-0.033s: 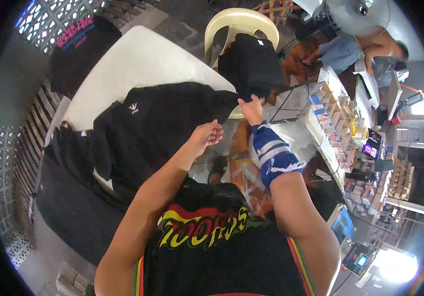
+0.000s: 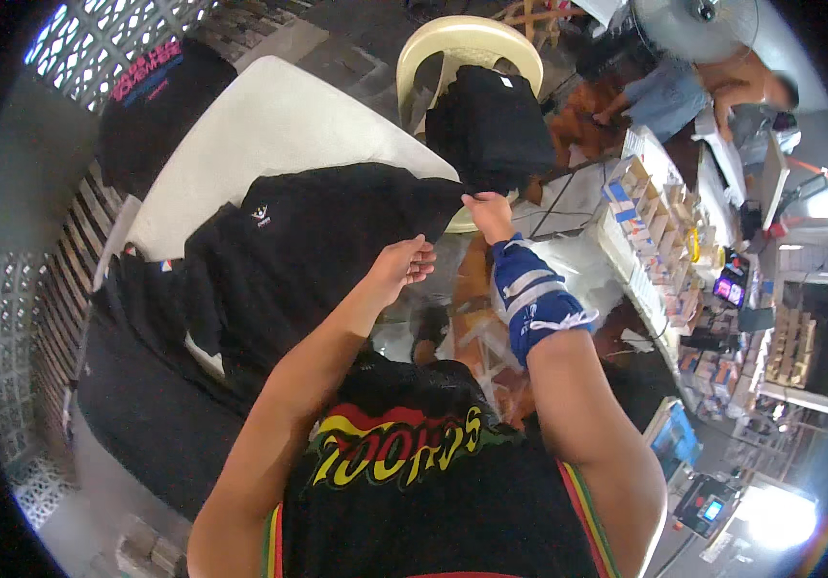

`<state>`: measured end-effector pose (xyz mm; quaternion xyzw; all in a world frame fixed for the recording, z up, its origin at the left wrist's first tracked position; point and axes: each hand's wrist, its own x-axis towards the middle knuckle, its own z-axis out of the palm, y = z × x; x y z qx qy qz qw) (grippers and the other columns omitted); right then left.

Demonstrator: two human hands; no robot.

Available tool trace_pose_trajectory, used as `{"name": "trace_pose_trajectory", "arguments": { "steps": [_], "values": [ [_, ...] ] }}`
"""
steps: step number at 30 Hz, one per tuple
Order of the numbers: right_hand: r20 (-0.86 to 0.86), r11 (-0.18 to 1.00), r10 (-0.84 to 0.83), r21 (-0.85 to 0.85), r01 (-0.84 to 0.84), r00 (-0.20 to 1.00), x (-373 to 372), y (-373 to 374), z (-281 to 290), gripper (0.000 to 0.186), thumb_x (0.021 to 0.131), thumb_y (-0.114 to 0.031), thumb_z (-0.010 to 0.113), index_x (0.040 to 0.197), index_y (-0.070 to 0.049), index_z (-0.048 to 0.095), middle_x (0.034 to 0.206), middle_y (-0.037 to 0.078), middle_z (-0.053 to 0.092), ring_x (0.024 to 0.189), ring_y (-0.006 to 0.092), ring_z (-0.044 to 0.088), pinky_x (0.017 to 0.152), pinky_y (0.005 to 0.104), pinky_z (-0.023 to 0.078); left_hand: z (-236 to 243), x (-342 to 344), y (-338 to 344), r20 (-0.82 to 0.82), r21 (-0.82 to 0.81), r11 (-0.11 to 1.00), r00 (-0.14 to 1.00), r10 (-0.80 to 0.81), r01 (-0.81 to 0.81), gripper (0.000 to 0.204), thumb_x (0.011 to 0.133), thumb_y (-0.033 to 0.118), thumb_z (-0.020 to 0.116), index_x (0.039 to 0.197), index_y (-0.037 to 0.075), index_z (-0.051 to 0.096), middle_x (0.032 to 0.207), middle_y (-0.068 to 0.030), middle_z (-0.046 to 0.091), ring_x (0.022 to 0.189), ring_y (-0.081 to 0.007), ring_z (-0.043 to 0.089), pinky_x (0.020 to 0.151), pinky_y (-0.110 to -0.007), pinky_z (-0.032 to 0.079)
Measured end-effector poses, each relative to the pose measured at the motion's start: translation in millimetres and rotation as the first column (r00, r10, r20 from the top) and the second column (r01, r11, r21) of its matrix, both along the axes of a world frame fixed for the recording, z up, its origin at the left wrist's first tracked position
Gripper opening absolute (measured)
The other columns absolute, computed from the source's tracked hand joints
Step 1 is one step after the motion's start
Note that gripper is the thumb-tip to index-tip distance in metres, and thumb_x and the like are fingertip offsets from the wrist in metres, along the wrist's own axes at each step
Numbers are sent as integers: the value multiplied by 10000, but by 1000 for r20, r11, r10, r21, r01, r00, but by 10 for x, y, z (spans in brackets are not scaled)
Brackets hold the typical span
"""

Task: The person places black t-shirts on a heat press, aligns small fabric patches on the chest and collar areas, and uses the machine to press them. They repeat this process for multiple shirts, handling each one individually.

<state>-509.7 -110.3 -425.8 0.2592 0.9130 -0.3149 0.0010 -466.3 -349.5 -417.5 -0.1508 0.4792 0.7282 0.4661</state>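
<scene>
A black garment [image 2: 317, 241] with a small white logo is spread over a white board or tabletop [image 2: 231, 125], beside more dark fabric [image 2: 144, 385] at the left. My right hand [image 2: 491, 212], below a blue-and-white wrap on the forearm, pinches the garment's narrow right end. My left hand [image 2: 399, 265] hangs by the garment's lower right edge, fingers loosely curled and apart, with nothing visible in them.
A cream plastic chair [image 2: 467, 34] holds stacked black clothing [image 2: 486, 125]. A dark printed garment [image 2: 154, 116] lies upper left. At the right are a long cluttered worktable [image 2: 645, 250], a lit screen [image 2: 727, 289], a fan [image 2: 693, 24] and another person [image 2: 736, 82].
My right hand has shifted very slightly left at the garment's end. My left hand and the garment look almost the same.
</scene>
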Motion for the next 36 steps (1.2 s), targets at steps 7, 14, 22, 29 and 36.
{"name": "trace_pose_trajectory", "arguments": {
  "steps": [7,14,22,29,36],
  "values": [
    [-570,987,85,160,9,817,-102,-130,-509,248,859,-234,772,1013,-40,750,884,168,748,898,360,727,842,450,557,-66,-124,468,-68,-51,993,992,106,-110,365,1056,390,551,1177,61,652,1077,-60,669,1007,-219,643,922,-396,500],
    [-482,960,141,-146,-238,865,114,-241,65,183,807,-104,770,952,-13,706,975,213,702,924,428,683,802,481,547,103,-27,546,-78,-17,969,967,243,-245,372,1052,409,569,1149,59,648,1059,-65,677,967,-227,657,907,-403,517],
    [-547,848,379,-118,-516,747,1023,-607,753,233,796,-25,738,1026,-42,701,1095,154,670,938,403,698,788,469,590,400,23,120,-134,-20,913,906,401,-407,232,1023,259,652,926,50,622,842,-90,649,771,-218,666,726,-400,543],
    [-501,872,412,-26,-488,761,1039,-742,1000,256,834,-144,778,1057,-50,692,1123,148,664,920,408,699,772,466,588,648,76,11,-258,-101,953,933,251,-285,200,1021,196,649,1025,-1,685,958,-86,703,839,-185,665,736,-330,523],
    [-467,811,475,-99,-577,746,919,-776,866,217,891,-209,732,1033,-48,699,907,180,728,844,407,710,731,504,570,735,96,43,-426,-258,909,883,196,-326,217,988,199,707,903,0,718,864,-57,710,743,-135,638,693,-304,499]
  ]
}}
